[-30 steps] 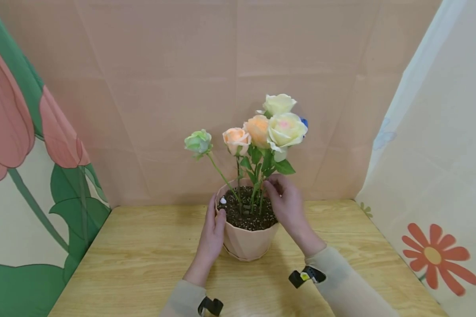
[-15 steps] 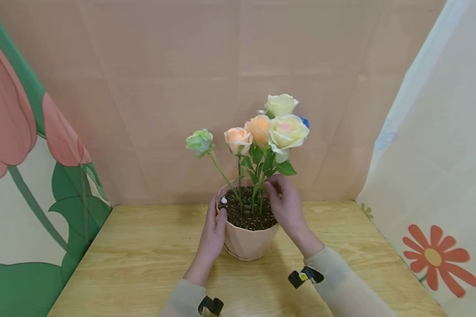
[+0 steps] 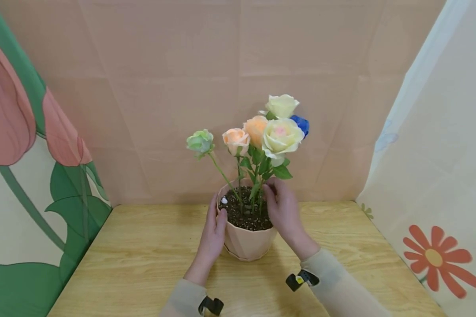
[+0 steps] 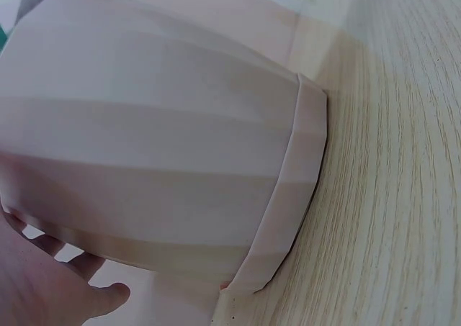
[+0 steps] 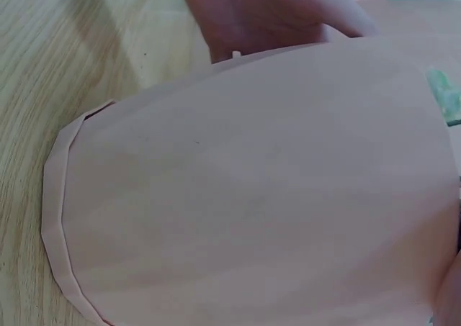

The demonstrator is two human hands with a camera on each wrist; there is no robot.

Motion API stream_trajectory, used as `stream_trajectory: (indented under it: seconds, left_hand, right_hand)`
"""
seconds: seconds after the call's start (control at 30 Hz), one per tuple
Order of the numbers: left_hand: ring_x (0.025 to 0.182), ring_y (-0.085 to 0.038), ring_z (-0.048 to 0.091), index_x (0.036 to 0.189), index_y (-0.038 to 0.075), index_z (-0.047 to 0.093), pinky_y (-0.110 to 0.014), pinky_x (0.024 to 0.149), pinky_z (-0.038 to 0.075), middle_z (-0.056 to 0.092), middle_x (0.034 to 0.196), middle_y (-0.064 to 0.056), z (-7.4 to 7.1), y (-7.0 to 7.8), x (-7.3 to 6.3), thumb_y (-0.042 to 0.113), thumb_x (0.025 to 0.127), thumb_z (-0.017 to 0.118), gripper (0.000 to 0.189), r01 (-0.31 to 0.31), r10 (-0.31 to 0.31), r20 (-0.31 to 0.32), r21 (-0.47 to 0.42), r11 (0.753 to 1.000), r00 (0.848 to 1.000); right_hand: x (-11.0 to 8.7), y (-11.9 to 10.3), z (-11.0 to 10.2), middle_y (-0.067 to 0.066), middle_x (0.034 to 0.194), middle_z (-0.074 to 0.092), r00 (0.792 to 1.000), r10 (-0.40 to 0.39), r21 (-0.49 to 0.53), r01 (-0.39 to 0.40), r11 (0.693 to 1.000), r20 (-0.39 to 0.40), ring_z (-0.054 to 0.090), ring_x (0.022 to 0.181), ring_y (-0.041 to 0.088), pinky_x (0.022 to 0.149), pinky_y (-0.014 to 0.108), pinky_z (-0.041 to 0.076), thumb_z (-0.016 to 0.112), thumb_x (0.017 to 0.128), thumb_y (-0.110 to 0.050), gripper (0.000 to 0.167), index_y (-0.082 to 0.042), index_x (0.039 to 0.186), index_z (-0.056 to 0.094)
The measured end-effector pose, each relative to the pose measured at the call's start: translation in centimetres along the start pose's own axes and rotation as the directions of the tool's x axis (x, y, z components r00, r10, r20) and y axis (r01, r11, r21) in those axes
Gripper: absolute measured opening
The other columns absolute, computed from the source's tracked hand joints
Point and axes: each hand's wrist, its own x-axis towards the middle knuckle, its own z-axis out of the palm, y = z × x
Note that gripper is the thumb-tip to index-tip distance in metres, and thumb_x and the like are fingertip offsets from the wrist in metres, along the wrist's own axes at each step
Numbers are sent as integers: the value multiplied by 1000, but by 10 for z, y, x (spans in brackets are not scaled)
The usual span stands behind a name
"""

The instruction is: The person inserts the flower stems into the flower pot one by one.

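A pale pink faceted flower pot [image 3: 249, 241] filled with dark soil [image 3: 247, 218] stands upright on the table. Around its left side my left hand [image 3: 212, 231] holds it, thumb by the rim; the left wrist view shows that hand [image 4: 43, 286] against the pot wall [image 4: 144, 139]. Over the right rim, my right hand [image 3: 285, 213] pinches a stem low down, apparently that of the cream rose with a pink centre [image 3: 282, 136]; its fingertips are partly hidden. Beside it rise a cream rose [image 3: 282, 106], a blue rose [image 3: 301, 125], an orange rose [image 3: 255, 130], a peach rose [image 3: 236, 141] and a leaning green rose [image 3: 200, 141].
The wooden table [image 3: 143, 251] meets a plain pinkish backdrop [image 3: 174, 101] close behind the pot. Printed cloths hang on both sides, with tulips [image 3: 5, 105] at left and a red flower [image 3: 433, 257] at right. A small white piece [image 3: 224, 200] lies on the soil.
The pink-centred cream rose has shifted slightly left with my right hand, so more of the blue rose shows. My left hand and the pot stay in place.
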Motion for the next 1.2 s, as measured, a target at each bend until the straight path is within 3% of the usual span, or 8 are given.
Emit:
stream_trajectory:
  seconds: [0.7,0.9,1.2]
  left_hand:
    - [165,-40,21,179,28,14,-64,130,24,16,183,-9,0,-2,1,32,123,37,60,-27,27,8,-7,1000,1000]
    - [164,-40,24,178,36,12,-66,129,25,13,183,-5,0,-3,0,37,123,36,60,0,0,12,-8,1000,1000]
    - [164,-42,24,178,40,11,-69,128,26,12,184,-4,-1,-1,-1,42,122,36,61,20,-20,5,2,1000,1000]
  right_hand:
    - [-5,3,9,7,88,63,999,-25,-34,24,999,-21,59,75,17,63,37,50,58,115,-6,6,-3,116,63]
    - [-5,2,8,16,91,66,999,44,9,-44,999,-18,61,78,19,64,36,51,58,115,-9,9,-3,119,64]
    - [-9,5,8,12,97,68,997,61,44,-59,997,-51,66,85,22,72,34,54,64,112,-5,9,-1,120,67]
